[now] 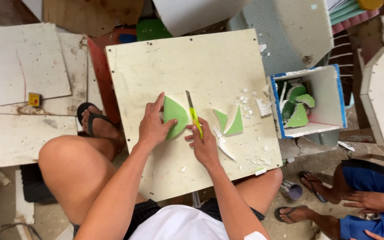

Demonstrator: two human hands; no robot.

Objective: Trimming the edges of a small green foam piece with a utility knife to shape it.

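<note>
A cream square board (201, 62) rests across my lap. On it lies a green foam piece (175, 114) with a curved right edge. My left hand (153, 126) presses down on that piece, fingers spread over its left side. Gripped in my right hand (204, 143) is a yellow utility knife (194, 114), its blade pointing away from me along the green piece's curved edge. Two pointed green offcuts (230, 122) lie just right of the knife, with white foam scraps (250, 103) scattered around them.
A white box with blue edges (330, 106) at the right holds several green cut pieces. White boards (18, 66) lie on the floor at the left. Another person's legs and hand (370, 201) are at the lower right, beside a small cup (292, 190).
</note>
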